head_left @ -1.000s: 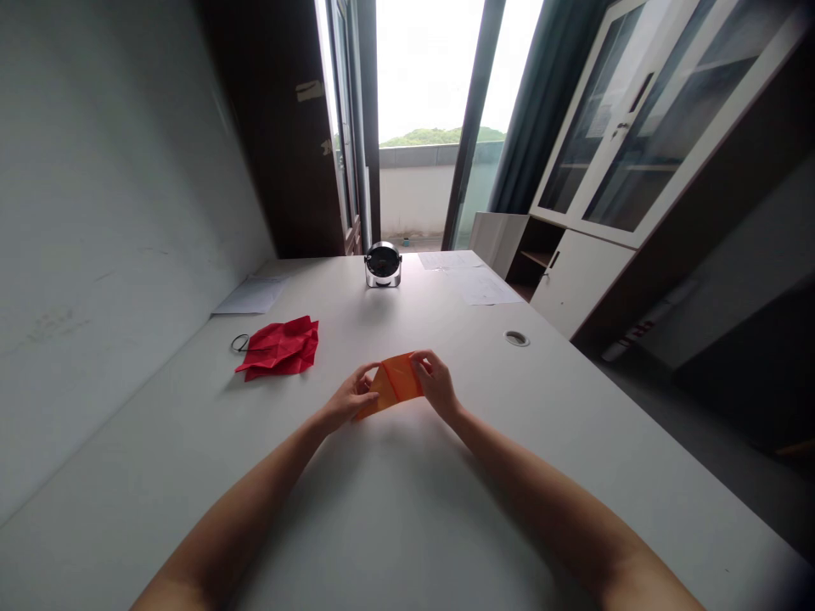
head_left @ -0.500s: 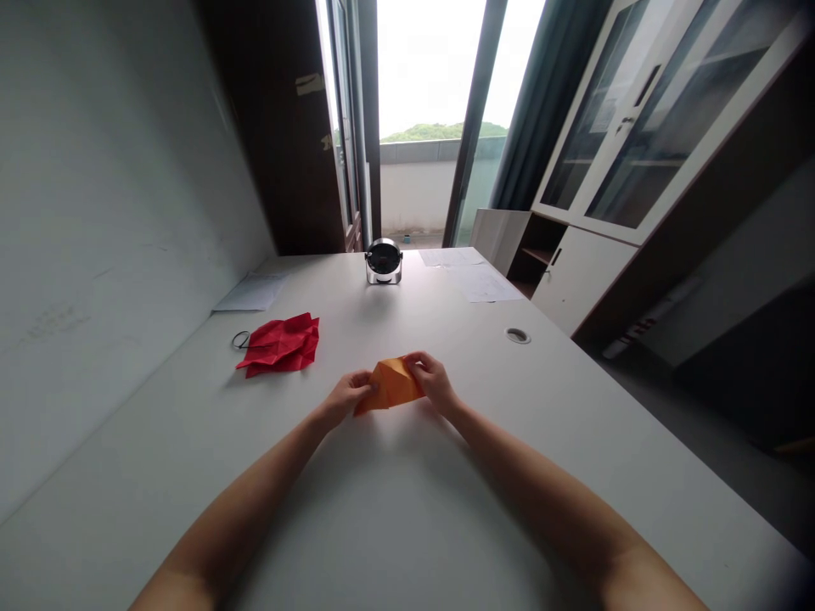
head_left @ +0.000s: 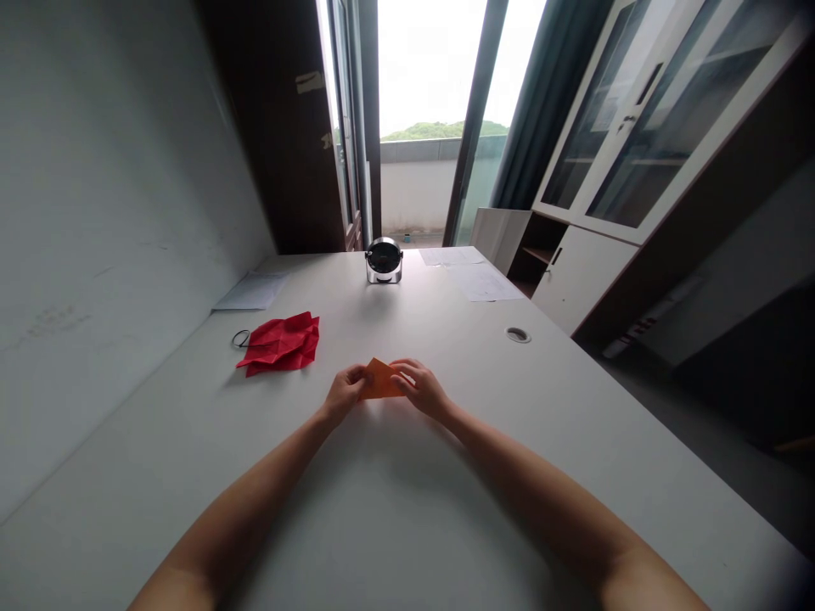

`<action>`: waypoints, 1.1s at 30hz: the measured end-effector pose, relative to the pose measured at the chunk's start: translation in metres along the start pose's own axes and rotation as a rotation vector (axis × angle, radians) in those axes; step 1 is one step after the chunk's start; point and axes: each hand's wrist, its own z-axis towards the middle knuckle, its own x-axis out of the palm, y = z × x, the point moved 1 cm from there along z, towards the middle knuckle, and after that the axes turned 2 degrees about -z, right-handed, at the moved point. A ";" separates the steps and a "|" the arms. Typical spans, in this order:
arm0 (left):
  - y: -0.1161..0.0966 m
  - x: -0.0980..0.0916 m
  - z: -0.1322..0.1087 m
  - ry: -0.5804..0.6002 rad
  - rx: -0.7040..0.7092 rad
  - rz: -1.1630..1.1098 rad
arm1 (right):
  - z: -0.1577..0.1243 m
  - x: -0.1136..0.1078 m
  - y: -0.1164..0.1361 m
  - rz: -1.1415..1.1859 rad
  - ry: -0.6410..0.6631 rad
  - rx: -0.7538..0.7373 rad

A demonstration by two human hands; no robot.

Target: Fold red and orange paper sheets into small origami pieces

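Note:
A folded piece of orange paper (head_left: 380,380) is held between my two hands, just above the white table. My left hand (head_left: 345,392) pinches its left edge, the thumb on the near face. On the other side, my right hand (head_left: 421,389) has its fingers over the right part of the paper and hides that edge. Crumpled red paper or cloth (head_left: 283,344) lies to the left of my hands, with a thin black loop (head_left: 240,339) at its left side.
On the white table (head_left: 382,526), a round black and silver device (head_left: 384,260) stands at the far edge. White sheets (head_left: 490,283) lie at the far right, another (head_left: 251,291) at the far left by the wall. A round cable hole (head_left: 518,335) is at the right.
The orange paper shows a smaller, flatter shape and is less tilted. My right hand has moved left, its fingers now further over the paper. My left hand has shifted slightly up.

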 end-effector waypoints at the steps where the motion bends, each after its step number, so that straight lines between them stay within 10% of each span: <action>1: 0.000 0.000 0.000 -0.009 0.007 -0.001 | 0.000 0.001 0.000 -0.013 0.003 0.002; 16: -0.004 0.005 -0.009 0.049 0.061 0.244 | -0.003 0.008 -0.006 0.011 0.109 0.091; 23: 0.003 -0.002 0.001 -0.035 0.209 0.786 | 0.005 0.008 -0.025 -0.164 0.016 0.159; 33: 0.017 -0.008 0.007 0.364 0.270 1.098 | 0.006 0.000 -0.041 -0.595 0.013 0.154</action>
